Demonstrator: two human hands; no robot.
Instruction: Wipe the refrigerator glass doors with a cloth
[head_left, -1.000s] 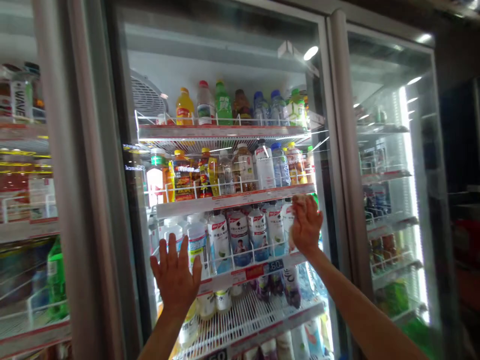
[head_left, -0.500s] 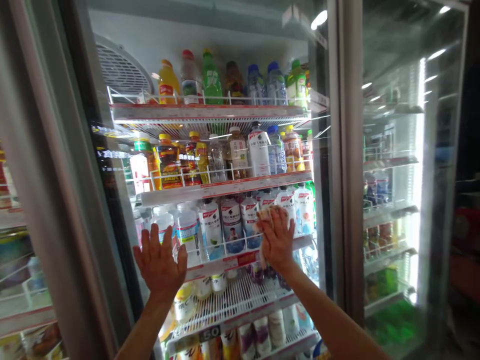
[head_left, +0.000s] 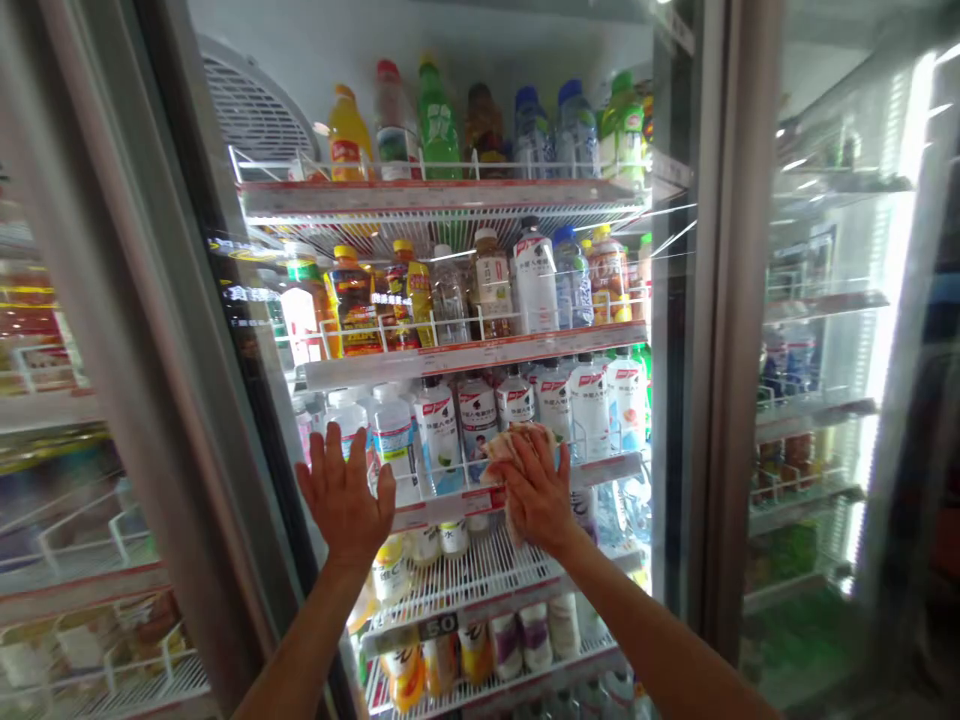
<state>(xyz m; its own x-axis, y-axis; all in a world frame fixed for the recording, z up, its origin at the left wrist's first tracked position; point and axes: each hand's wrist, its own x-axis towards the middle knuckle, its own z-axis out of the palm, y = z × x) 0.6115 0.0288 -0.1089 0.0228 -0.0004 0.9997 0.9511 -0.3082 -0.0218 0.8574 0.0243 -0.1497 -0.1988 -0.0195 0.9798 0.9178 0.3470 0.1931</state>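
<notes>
A glass door [head_left: 450, 350] stands in front of lit shelves of bottled drinks. My left hand [head_left: 347, 495] is raised flat against or close to the glass at the left, fingers apart, with nothing in it. To its right, my right hand [head_left: 536, 490] presses a pale, crumpled cloth [head_left: 517, 442] on the glass, in front of the row of white-labelled bottles [head_left: 437, 435]. Its fingers lie spread over the cloth, which sticks out past the fingertips and below the palm.
Metal door frames rise on the left [head_left: 150, 330] and right [head_left: 731, 330]. Beyond the right frame stands another lit cooler section [head_left: 817, 410]. More shelves with goods [head_left: 82, 580] show at the left. A round grille [head_left: 251, 110] sits at the upper left inside.
My right hand and the cloth have moved left and slightly down across the glass, closer to my left hand. The whole view has shifted a little; my left hand stays raised with fingers spread.
</notes>
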